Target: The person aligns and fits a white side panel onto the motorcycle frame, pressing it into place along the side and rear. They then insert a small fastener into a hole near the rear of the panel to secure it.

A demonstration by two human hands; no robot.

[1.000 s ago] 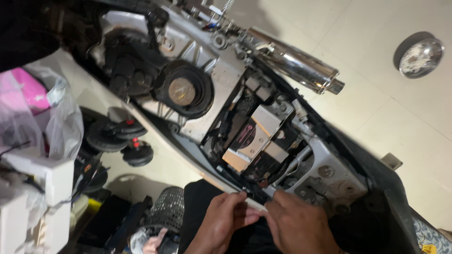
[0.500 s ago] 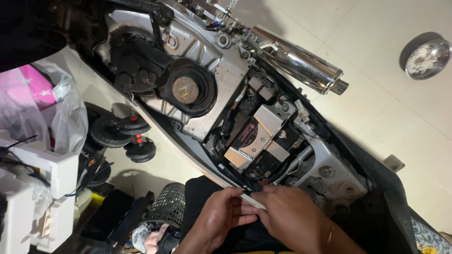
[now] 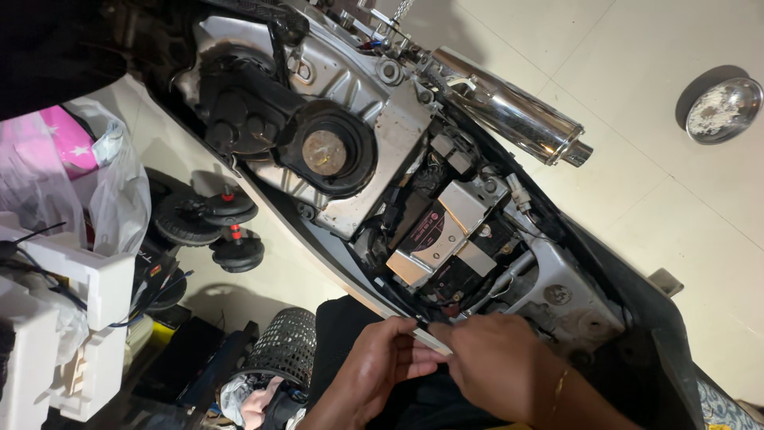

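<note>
Both hands meet at the bottom centre of the view, just below the open body of a scooter (image 3: 446, 207). The left hand (image 3: 380, 368) has its fingers curled together, thumb and forefinger pinching one end of a thin white strip (image 3: 422, 338); the right hand (image 3: 497, 362) closes over the strip's other end, fingers bunched tight, its fingertips hidden behind the knuckles. The strip lies between the two hands, touching both, just beside the frame's lower edge. Against the frame half a second earlier, the grip is unchanged and the hands have held their place. Inside the scooter's compartment sits a silver-topped battery (image 3: 434, 239) among cables. A black mesh basket (image 3: 280, 350) at lower left holds crumpled cloth. A clear plastic bag (image 3: 95, 191) at left contains something pink. A round metal dish (image 3: 723, 110) on the tiled floor holds pale residue.
</note>
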